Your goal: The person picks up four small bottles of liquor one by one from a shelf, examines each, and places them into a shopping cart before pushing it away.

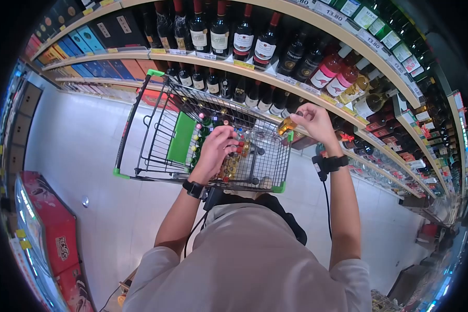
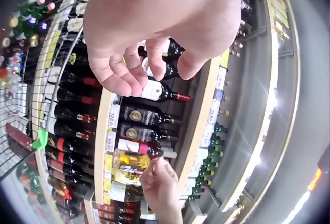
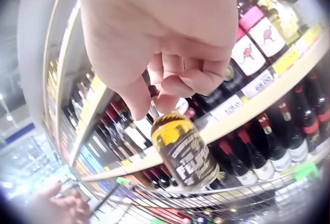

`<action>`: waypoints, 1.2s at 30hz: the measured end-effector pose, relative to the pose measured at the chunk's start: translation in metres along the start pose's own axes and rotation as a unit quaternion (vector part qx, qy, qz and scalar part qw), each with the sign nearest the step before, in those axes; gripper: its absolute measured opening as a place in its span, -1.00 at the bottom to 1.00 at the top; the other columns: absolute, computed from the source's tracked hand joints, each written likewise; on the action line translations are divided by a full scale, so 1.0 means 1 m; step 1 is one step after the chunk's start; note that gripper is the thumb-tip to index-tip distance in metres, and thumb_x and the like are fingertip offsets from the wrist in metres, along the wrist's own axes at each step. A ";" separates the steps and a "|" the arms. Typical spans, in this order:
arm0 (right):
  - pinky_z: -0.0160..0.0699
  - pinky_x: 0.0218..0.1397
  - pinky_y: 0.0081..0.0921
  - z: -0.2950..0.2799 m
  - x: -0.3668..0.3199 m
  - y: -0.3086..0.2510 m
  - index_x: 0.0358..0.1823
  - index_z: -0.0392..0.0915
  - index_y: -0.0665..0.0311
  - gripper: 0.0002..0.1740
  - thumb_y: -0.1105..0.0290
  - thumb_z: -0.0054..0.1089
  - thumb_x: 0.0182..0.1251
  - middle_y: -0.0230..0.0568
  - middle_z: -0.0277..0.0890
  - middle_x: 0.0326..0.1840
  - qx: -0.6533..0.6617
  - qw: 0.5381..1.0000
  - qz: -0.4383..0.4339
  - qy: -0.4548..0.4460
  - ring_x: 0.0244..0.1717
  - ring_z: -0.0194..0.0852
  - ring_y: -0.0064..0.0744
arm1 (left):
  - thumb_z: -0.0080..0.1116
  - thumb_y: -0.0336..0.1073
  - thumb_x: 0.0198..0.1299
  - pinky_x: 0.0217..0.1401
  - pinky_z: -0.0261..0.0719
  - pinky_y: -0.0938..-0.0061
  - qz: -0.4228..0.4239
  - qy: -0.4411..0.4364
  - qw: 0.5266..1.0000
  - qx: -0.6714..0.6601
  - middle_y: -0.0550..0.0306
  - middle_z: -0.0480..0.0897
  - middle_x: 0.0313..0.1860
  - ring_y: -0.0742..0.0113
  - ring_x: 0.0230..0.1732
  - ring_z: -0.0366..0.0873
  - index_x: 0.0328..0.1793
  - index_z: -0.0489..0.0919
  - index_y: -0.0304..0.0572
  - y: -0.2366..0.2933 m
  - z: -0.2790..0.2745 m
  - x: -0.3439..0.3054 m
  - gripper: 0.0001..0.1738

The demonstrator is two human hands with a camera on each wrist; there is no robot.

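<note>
By its neck, my right hand [image 1: 317,125] pinches a small amber liquor bottle [image 1: 286,126] with a dark label and yellow band, over the cart's far-right corner. In the right wrist view that bottle [image 3: 186,154] hangs tilted from thumb and fingers, its neck partly hidden by them. Over the middle of the shopping cart [image 1: 283,177], my left hand [image 1: 216,151] hovers with loosely bent fingers and nothing in them. Below it, small bottles [image 1: 229,169] with amber contents stand in the cart beside green bottles [image 1: 206,120].
Shelves of wine bottles [image 1: 243,39] run along the cart's far side. Pink-labelled bottles [image 1: 325,73] stand on the shelf near my right hand. A green seat flap [image 1: 183,138] is at the cart's handle end. Red display boxes [image 1: 57,234] stand at the left.
</note>
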State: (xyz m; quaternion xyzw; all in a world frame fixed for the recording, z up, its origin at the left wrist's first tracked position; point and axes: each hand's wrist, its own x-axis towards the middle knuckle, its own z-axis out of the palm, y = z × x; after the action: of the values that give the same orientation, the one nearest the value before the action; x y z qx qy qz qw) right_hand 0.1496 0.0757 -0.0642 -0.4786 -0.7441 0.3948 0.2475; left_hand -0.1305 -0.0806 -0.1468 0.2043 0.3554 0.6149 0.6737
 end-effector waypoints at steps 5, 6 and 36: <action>0.49 -0.35 -0.44 0.045 0.003 0.078 -0.26 0.55 0.36 -0.66 0.29 0.50 0.14 -0.33 0.48 -0.55 -0.135 0.989 0.033 0.050 -0.48 0.50 -0.47 | 0.04 -0.25 0.47 -0.09 0.51 0.57 -0.029 0.054 0.998 -0.015 0.21 0.58 -0.05 0.48 -0.13 0.56 0.02 0.51 -0.11 -0.004 -0.027 -0.015 -0.85; 0.54 -0.27 -0.36 0.052 0.004 0.092 -0.24 0.56 0.37 -0.64 0.29 0.52 0.10 -0.24 0.53 -0.51 -0.122 0.991 0.052 0.034 -0.41 0.58 -0.32 | 0.04 -0.25 0.47 -0.10 0.51 0.59 -0.029 0.050 0.998 -0.015 0.21 0.59 -0.06 0.49 -0.13 0.56 0.01 0.51 -0.11 -0.005 -0.029 -0.016 -0.86; 0.66 -0.03 -0.10 0.288 -0.022 0.319 -0.17 0.65 0.27 -0.62 0.14 0.42 0.12 0.04 0.68 -0.16 -0.176 0.938 0.247 -0.165 -0.08 0.67 0.08 | 0.08 -0.24 0.44 -0.02 0.49 0.48 -0.119 0.221 0.968 -0.010 0.20 0.61 -0.12 0.42 -0.14 0.54 -0.01 0.51 -0.09 -0.059 -0.056 -0.019 -0.86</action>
State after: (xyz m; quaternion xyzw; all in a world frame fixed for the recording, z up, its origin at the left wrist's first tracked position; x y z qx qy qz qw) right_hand 0.1091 0.0277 -0.4895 -0.6115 -0.6902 0.3802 -0.0722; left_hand -0.1309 -0.1176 -0.2213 0.0127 0.5113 0.5638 0.6485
